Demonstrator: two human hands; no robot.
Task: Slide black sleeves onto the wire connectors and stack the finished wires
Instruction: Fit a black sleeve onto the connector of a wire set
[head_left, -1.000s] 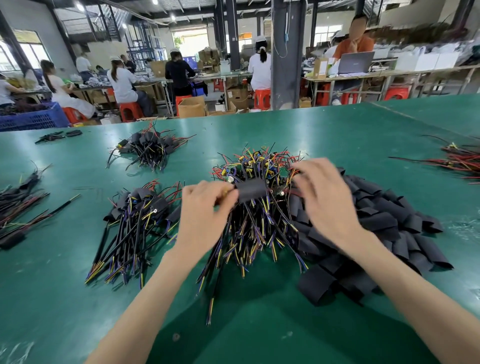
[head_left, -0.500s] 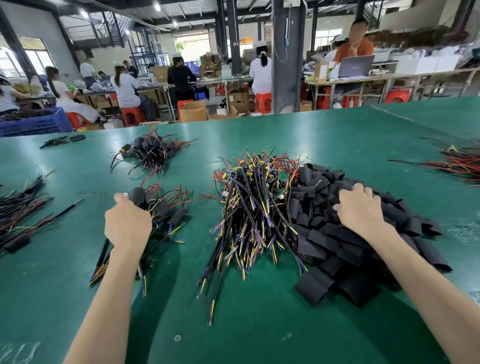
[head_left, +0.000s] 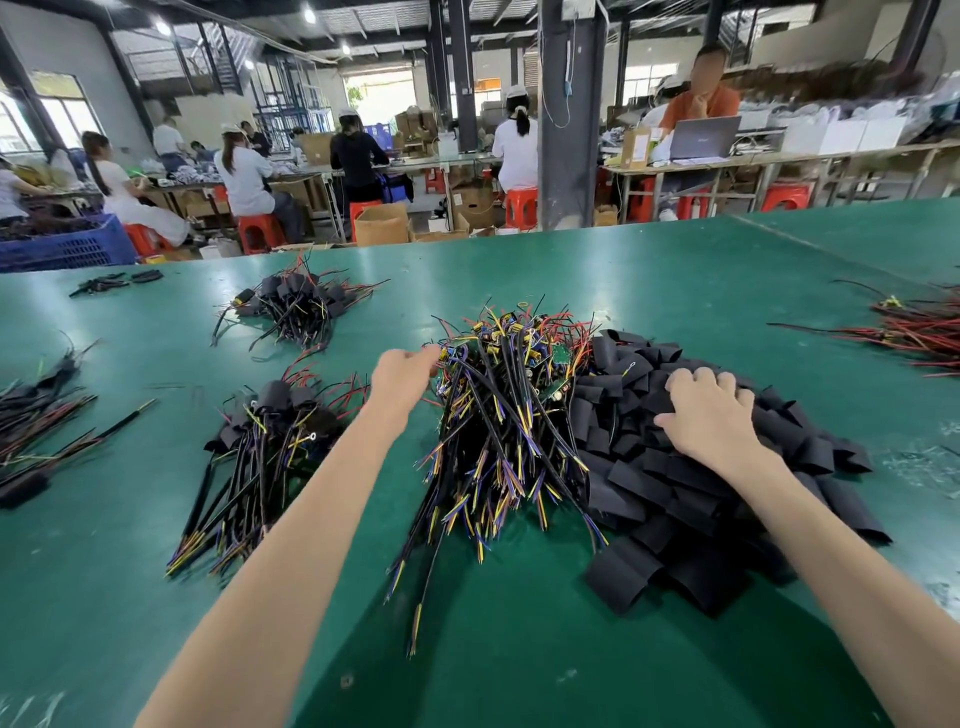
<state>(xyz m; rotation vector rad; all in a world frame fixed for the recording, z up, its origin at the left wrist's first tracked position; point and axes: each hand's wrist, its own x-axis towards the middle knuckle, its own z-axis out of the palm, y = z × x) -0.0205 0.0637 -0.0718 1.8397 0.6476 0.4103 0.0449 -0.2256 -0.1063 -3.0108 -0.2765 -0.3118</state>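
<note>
A heap of unsleeved wires (head_left: 498, 415) with coloured ends and connectors lies in the middle of the green table (head_left: 623, 270). My left hand (head_left: 402, 371) reaches its upper left edge, and its fingertips are hidden among the connectors. Right of the heap is a pile of black sleeves (head_left: 675, 499). My right hand (head_left: 709, 410) lies on top of it with fingers curled down into the sleeves. The stack of finished wires (head_left: 270, 431), with black sleeves on their connectors, lies to the left of my left arm.
A second sleeved bundle (head_left: 296, 306) lies farther back on the left. More wires (head_left: 36, 410) sit at the left edge and red wires (head_left: 914, 327) at the right edge. Small black parts (head_left: 114, 280) lie far left. Workers sit at benches beyond the table.
My left hand carried a sleeved wire to the finished stack, let it go, then moved right to the unsleeved heap. My right hand moved to the sleeve pile and stays there.
</note>
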